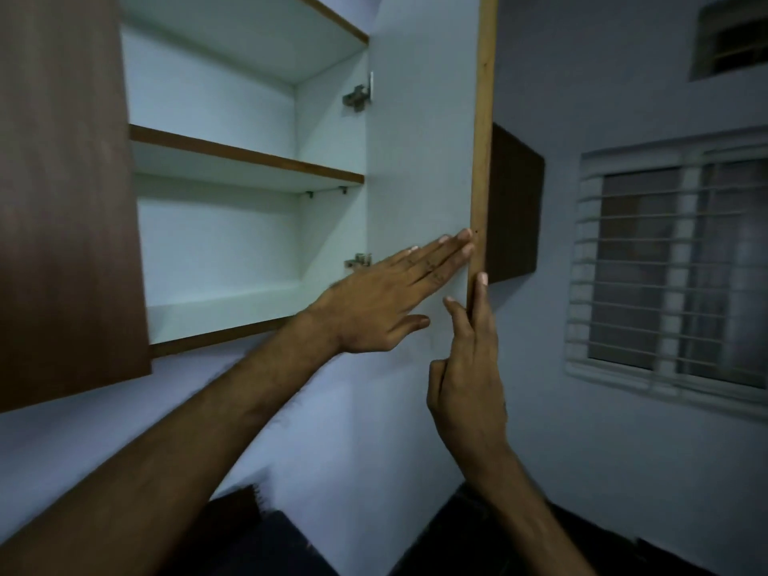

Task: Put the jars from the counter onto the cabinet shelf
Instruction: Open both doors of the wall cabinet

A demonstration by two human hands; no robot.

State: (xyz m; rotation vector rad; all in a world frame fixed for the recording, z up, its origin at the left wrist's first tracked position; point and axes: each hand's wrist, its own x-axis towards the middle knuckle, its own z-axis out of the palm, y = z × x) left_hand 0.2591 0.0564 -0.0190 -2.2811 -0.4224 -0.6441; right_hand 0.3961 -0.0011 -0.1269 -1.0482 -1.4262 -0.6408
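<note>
Now left hand [386, 301]: pressing flat, grip released, pushing cabinet door [419, 160] open for shelf access.
Right hand [469, 367]: grip released, straight fingers steadying its edge.

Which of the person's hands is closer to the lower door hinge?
Left. The left hand lies flat on the inside of the door, just beside the lower hinge. The right hand is farther off, at the door's outer edge.

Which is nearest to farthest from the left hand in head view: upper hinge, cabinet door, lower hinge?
1. cabinet door: the left hand lies flat on its inner face.
2. lower hinge: just left of the knuckles.
3. upper hinge: high above.
</note>
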